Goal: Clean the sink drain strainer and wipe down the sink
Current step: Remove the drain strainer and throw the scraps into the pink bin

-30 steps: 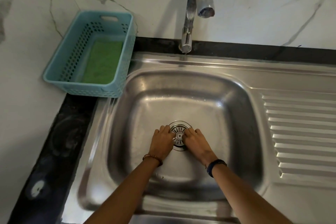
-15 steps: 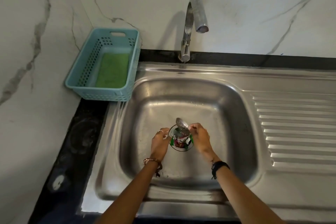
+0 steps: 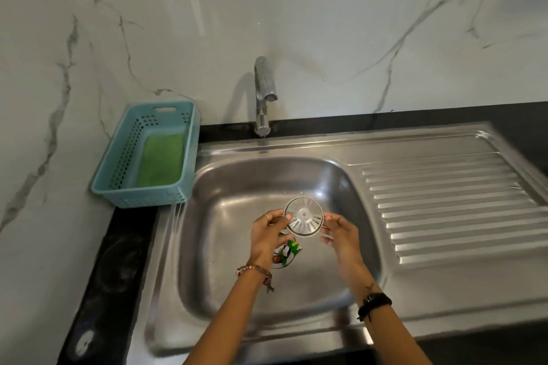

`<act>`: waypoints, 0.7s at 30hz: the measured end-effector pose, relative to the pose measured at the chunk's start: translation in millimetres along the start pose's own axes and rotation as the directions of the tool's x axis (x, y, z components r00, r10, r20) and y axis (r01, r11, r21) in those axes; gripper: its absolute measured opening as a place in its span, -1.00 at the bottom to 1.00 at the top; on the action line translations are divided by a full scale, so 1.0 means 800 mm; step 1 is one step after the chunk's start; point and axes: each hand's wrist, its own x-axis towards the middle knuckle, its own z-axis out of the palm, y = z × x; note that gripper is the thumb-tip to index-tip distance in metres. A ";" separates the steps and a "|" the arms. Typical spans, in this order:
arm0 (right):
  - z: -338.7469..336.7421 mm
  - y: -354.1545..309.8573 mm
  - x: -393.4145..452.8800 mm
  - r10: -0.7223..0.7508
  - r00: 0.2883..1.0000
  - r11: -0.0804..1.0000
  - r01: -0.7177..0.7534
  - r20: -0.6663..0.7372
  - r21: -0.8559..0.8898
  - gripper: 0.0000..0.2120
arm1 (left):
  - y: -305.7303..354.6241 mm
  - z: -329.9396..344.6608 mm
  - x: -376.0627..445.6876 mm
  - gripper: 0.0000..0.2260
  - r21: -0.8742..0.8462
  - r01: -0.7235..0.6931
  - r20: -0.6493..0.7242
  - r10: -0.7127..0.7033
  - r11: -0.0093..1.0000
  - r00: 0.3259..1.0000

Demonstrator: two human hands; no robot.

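We hold the strainer [image 3: 303,217] up in the middle of the frame, above the sink [image 3: 237,246] bowl. Our left hand [image 3: 267,235] pinches its left edge with fingers curled on the rim. Our right hand [image 3: 341,234] holds the right edge the same way, fingertips on the rim. We think two hands keep the little round thing level, so it does not tip or slip, since wet metal is slippery. Its slots and middle knob face us, maybe so we can look for dirt.

Just below our hands, the drain hole [image 3: 286,252] is open, and bits of green, red and white scraps sit in it. The strainer is off so we can reach that mess.

At the upper left of the frame, a blue basket [image 3: 118,163] sits on the counter beside the sink, with a green scrub pad [image 3: 161,160] lying flat inside, close by for wiping later. The tap [image 3: 264,95] stands behind the bowl at the top middle, and no water shows coming out.
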 end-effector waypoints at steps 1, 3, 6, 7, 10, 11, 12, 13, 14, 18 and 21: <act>-0.008 -0.006 0.005 -0.043 0.999 0.999 0.043 -0.012 -0.014 -0.85 | 0.002 0.013 0.004 -0.90 0.014 -0.008 -0.004 0.008 1.000 1.000; -0.024 -0.021 0.013 -0.116 0.993 0.992 0.115 -0.018 -0.049 -0.83 | 0.007 0.040 0.013 -0.85 0.044 -0.026 -0.019 0.027 0.999 0.999; -0.057 -0.042 0.037 -0.210 0.977 0.968 0.204 -0.029 -0.146 -0.88 | 0.009 0.091 0.030 -0.77 0.119 -0.058 -0.002 0.059 0.991 0.998; -0.068 -0.049 0.048 -0.214 0.976 0.964 0.202 -0.049 -0.175 -0.87 | 0.010 0.109 0.037 -0.76 0.161 -0.077 0.005 0.077 0.984 0.997; -0.099 -0.070 0.091 -0.214 0.971 0.958 0.187 -0.107 -0.219 -0.80 | 0.013 0.164 0.058 -0.77 0.265 -0.146 0.031 0.143 0.953 0.989; -0.109 -0.077 0.106 -0.231 0.966 0.946 0.196 -0.113 -0.256 -0.80 | 0.014 0.182 0.065 -0.77 0.272 -0.149 0.034 0.145 0.951 0.989; -0.119 -0.084 0.120 -0.253 0.961 0.930 0.210 -0.111 -0.301 -0.80 | 0.014 0.199 0.073 -0.77 0.270 -0.145 0.031 0.142 0.952 0.989; -0.125 -0.091 0.131 -0.273 0.956 0.916 0.224 -0.105 -0.334 -0.80 | 0.016 0.212 0.081 -0.77 0.267 -0.142 0.024 0.141 0.953 0.990; -0.133 -0.096 0.143 -0.286 0.953 0.907 0.236 -0.098 -0.350 -0.80 | 0.016 0.226 0.090 -0.76 0.268 -0.139 0.014 0.141 0.953 0.990; -0.148 -0.110 0.181 -0.293 0.953 0.890 0.243 -0.076 -0.387 -0.83 | 0.012 0.262 0.118 -0.75 0.313 -0.144 -0.045 0.166 0.939 0.985; -0.153 -0.110 0.200 -0.311 0.950 0.851 0.259 -0.041 -0.456 -0.83 | 0.005 0.275 0.128 -0.78 0.351 -0.132 -0.065 0.165 0.927 0.984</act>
